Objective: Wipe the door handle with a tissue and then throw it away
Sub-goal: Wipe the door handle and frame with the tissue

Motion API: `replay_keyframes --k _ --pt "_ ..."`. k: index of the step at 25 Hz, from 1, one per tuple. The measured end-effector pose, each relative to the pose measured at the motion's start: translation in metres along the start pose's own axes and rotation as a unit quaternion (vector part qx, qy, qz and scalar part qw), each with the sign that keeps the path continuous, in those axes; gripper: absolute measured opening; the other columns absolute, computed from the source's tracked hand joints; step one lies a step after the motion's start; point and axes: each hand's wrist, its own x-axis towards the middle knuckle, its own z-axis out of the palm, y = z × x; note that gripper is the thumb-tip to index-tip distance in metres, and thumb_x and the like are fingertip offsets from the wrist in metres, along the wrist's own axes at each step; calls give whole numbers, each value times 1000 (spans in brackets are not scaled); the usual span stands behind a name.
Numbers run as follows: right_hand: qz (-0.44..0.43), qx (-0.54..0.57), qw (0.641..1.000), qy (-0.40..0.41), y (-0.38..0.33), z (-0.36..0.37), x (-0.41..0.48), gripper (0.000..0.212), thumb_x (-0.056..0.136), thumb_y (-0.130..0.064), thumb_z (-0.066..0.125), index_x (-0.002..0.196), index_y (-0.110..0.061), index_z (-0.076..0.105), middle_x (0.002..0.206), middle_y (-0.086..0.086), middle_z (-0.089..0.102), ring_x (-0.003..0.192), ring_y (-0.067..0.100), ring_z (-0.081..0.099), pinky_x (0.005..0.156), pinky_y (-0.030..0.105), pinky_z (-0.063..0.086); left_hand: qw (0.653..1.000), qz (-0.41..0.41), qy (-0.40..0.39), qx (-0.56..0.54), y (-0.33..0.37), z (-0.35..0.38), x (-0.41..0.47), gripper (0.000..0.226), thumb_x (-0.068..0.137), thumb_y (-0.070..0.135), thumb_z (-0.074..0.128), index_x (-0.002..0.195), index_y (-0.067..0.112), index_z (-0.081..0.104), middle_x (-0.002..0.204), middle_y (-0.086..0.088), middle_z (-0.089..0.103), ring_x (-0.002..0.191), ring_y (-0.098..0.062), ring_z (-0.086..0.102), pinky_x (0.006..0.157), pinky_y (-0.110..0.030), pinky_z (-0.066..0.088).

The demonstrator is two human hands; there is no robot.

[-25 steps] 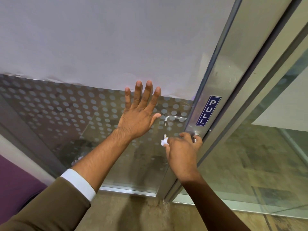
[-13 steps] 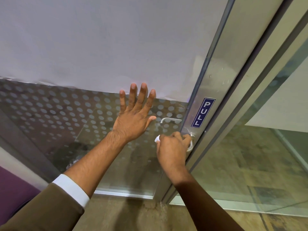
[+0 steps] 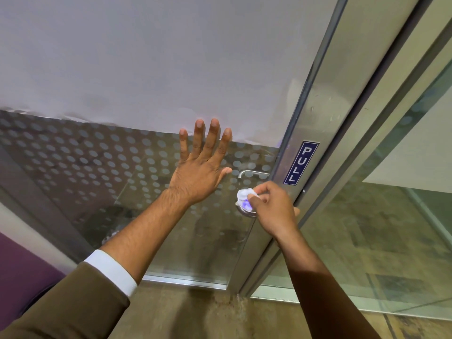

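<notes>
Sideways, handle (image 3: 247, 212) (tissue (image 3: 245, 194) atop)

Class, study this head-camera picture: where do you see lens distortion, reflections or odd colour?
Head view: the wide lens bends the door frame into slanted lines; the glass mirrors dim shapes; a violet tint stains the tissue pressed on the handle by the right hand; the left hand is sharp and evenly lit.

There is a single view, from a wide-angle camera worn on the person's head, facing forward and down at a glass door (image 3: 151, 182) close in front. It sits within arm's reach of the door, so both forearms run up from the bottom edge toward the middle. The floor (image 3: 186, 314) shows along the bottom, and straight edges bow near the sides.
</notes>
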Motion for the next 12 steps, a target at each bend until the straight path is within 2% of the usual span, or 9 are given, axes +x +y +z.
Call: replay_keyframes --k 2,5,7,9,12 --pt "6 -103 995 -7 4 7 -1 11 90 -36 71 81 -30 68 83 -10 73 99 20 67 93 44 48 1000 -1 -4 2 0 -1 0 106 105 65 50 168 17 -20 167 -11 -48 152 -36 -47 122 -62 -28" --pt "-11 -201 979 29 10 12 -3 10 91 -36 66 94 -33 74 94 -11 73 113 19 56 94 43 38 1000 -6 -18 3 0 -3 0 105 106 65 48 168 17 -22 165 -11 -51 150 -36 -49 121 -62 -29" --pt "-43 -236 970 43 9 14 -6 15 95 -36 63 107 -37 72 100 -12 72 116 19 50 86 41 28 1000 -8 -19 3 1 -3 0 105 106 66 47 167 17 -23 164 -11 -52 149 -36 -50 120 -62 -30" --pt "-82 -312 945 54 7 18 -11 18 98 -41 59 110 -39 72 104 -11 70 114 20 47 82 42 22 1000 -8 -20 3 1 -3 0 105 106 66 45 167 17 -24 163 -10 -53 149 -36 -51 120 -61 -31" --pt "-126 -413 899 76 9 25 -21 24 97 -55 58 105 -39 75 102 -10 69 108 22 50 85 46 26 1000 -8 -27 -2 0 -3 1 103 107 68 42 166 17 -25 162 -11 -54 147 -36 -52 118 -61 -32"
